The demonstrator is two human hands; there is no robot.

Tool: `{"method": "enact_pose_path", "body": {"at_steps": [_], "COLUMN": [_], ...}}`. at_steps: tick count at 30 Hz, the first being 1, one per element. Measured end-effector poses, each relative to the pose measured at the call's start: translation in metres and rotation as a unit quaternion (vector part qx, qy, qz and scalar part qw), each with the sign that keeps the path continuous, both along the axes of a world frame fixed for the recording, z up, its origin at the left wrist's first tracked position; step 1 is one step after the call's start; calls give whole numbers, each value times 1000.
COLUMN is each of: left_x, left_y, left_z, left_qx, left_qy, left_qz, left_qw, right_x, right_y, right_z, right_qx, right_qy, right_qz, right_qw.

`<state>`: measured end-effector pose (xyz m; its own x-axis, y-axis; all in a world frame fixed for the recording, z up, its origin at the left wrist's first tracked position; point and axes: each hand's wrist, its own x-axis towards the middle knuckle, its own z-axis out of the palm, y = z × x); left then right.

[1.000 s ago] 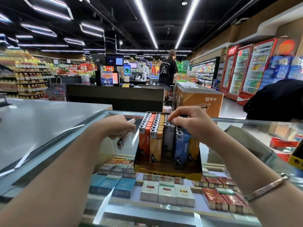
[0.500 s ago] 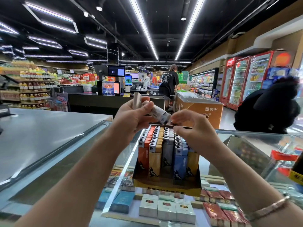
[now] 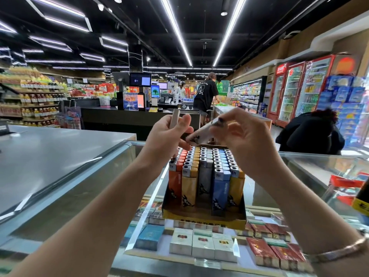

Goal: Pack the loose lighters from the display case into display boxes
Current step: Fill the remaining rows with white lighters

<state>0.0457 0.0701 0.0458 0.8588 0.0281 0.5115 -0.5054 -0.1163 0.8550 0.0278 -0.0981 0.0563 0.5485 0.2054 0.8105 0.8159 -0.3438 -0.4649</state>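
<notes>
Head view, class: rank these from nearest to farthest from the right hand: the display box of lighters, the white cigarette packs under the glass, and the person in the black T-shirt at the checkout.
1. Display box of lighters: directly below the right hand, on the glass counter.
2. White cigarette packs: lower, inside the case, toward the camera.
3. Person in the black T-shirt: far behind, at the checkout.

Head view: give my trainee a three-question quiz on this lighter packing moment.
1. True or false: the display box stands on the glass case.
2. Which hand pinches the tilted white lighter? A) left hand B) right hand
3. Fill in: the front lighter in the leftmost row is ____.

Key: 1 true; 2 B; 3 orange.
</notes>
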Motion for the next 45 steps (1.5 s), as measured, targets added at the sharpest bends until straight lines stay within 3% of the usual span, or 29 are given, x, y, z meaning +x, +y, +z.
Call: {"method": "enact_pose_path", "body": {"at_steps": [6, 12, 20, 28, 37, 41, 45], "left_x": [5, 3, 4, 5, -3, -3, -4], "left_y": [1, 0, 4, 1, -5, -3, 1], "left_z": [-1, -2, -2, -5, -5, -2, 3], "left_qx": [68, 80, 93, 137, 187, 165, 69], "left_qy": [-35, -13, 9, -11, -81, -132, -119], "left_qz": [66, 6, -18, 21, 88, 121, 81], "left_qw": [995, 997, 995, 990, 975, 970, 987], "right_x": [-1, 0, -1, 0, 1, 0, 1], "right_y": [-7, -2, -4, 5, 7, 6, 5], "right_z": [6, 1, 2, -8, -8, -8, -6], "right_qx": [73, 9, 0, -197, -221, -233, -224], "right_qy": [16, 17, 10, 29, 118, 151, 164], "right_qz": [9, 22, 15, -25, -33, -6, 7], "right_qw": [997, 1000, 1000, 980, 968, 961, 961]}}
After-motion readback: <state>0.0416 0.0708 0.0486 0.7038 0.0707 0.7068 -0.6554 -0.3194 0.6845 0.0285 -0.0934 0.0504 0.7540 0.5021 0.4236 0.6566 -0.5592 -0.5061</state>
